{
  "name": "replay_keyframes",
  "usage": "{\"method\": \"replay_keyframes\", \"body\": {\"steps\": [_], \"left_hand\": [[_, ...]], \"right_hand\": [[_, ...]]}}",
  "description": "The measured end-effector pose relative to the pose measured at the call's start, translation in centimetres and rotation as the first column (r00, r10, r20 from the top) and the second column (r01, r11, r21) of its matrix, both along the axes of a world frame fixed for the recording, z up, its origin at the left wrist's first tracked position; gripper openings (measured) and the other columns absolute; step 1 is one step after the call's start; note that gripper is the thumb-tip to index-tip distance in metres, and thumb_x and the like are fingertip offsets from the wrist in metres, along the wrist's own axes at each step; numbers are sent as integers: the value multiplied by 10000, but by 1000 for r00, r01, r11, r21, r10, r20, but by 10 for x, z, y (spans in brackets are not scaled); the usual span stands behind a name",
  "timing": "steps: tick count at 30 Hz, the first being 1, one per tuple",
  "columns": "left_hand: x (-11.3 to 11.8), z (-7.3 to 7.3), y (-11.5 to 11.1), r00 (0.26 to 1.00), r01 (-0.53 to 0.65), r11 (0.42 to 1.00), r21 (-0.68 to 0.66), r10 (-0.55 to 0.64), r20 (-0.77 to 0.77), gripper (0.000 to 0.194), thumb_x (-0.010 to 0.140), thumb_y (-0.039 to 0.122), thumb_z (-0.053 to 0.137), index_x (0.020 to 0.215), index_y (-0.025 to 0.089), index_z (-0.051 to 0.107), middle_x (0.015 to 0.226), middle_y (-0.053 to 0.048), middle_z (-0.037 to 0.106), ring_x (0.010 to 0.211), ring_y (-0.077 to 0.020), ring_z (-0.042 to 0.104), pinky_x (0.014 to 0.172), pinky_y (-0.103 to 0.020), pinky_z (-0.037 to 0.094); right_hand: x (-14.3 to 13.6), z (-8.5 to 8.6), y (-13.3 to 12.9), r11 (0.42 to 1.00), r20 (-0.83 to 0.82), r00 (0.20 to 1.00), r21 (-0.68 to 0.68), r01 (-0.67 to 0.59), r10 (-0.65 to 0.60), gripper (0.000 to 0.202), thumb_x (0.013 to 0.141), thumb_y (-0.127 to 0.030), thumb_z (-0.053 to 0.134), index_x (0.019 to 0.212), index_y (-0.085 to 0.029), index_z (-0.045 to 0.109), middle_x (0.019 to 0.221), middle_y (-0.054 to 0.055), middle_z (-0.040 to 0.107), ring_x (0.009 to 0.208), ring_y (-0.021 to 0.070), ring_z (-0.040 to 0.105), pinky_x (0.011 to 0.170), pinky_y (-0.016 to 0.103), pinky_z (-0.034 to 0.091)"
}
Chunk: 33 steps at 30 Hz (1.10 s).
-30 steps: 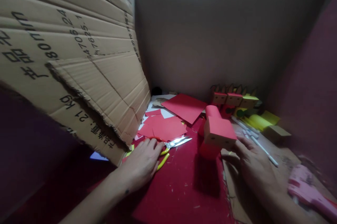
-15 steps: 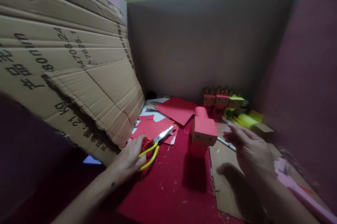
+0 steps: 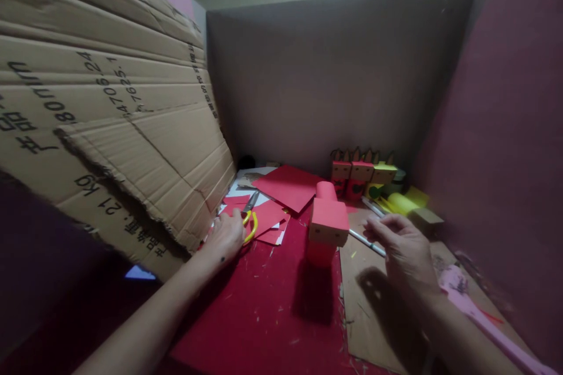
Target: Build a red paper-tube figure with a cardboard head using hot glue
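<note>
At the left, my left hand [image 3: 225, 235] is closed around the handle side of yellow-handled scissors [image 3: 252, 226]. Their blades point away over red paper pieces [image 3: 268, 216], and the hand partly hides the handles. My right hand [image 3: 402, 249] hovers above the cardboard sheet at the right, thumb and fingers pinched together; whatever they hold, if anything, is too small to make out. Close by its fingertips, a thin white stick like a pen [image 3: 366, 242] lies on the sheet. Between my hands stands a red paper figure [image 3: 329, 222] with a box-shaped head and two dark eye dots.
A large cardboard panel [image 3: 145, 122] leans at the left. Several finished box figures [image 3: 361, 172] stand at the back right, near a yellow paper roll [image 3: 403, 202]. A cardboard sheet [image 3: 369, 316] lies under my right hand, beside a pink tool [image 3: 466, 299]. Scraps dot the red tabletop [image 3: 264, 316].
My left hand has moved the scissors away from me and left, onto the paper pieces, and the blades have swung to point farther back. My right hand stays pinched. The view has shifted slightly.
</note>
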<state>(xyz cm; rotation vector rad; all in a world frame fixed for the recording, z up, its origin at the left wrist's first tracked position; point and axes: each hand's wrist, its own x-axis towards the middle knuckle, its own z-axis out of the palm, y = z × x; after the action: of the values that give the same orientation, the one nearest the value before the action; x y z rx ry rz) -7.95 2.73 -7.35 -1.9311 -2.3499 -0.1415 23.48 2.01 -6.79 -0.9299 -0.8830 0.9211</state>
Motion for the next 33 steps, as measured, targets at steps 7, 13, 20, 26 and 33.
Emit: {"method": "replay_keyframes", "body": {"steps": [7,13,20,26,33], "left_hand": [[5,1,-2,987,146,989,23,-144,-72,303,878,124,342,1053,43,576,1003,-241,590,979,-343,580,806,-436,447],[36,18,13,929,361,931,61,-365,70,284,880,188,390,1074,156,596,1053,-119,642,927,-239,619,789,-333,461],[65,0,23,846,456,879,141,-477,240,294,876,133,376,1049,183,608,1025,-65,694,932,-180,641,781,-256,455],[65,-30,15,814,495,860,125,-509,280,226,881,172,435,1039,177,596,1003,-80,706,923,-212,664,761,-275,468],[66,-34,13,811,525,845,105,-534,239,222,898,197,400,1006,192,594,927,-92,712,865,-246,674,697,-308,459]], "right_hand": [[2,-8,-10,998,207,977,35,52,-58,279,635,-362,785,677,-162,595,558,-14,630,524,105,569,526,207,457],[2,-14,-7,1000,232,973,8,-1,-1,247,664,-363,750,725,-167,612,584,-4,641,537,121,576,530,225,459],[-1,-16,-11,1000,303,953,18,-10,4,275,673,-396,739,683,-177,573,572,-9,616,538,126,561,535,234,451],[-1,-22,-10,999,363,932,25,-25,15,312,695,-430,725,643,-187,536,550,-10,598,525,129,541,534,243,431],[-6,-22,-11,1000,376,926,-13,-26,29,306,700,-462,701,702,-178,588,569,-5,594,537,133,529,532,244,428]]}}
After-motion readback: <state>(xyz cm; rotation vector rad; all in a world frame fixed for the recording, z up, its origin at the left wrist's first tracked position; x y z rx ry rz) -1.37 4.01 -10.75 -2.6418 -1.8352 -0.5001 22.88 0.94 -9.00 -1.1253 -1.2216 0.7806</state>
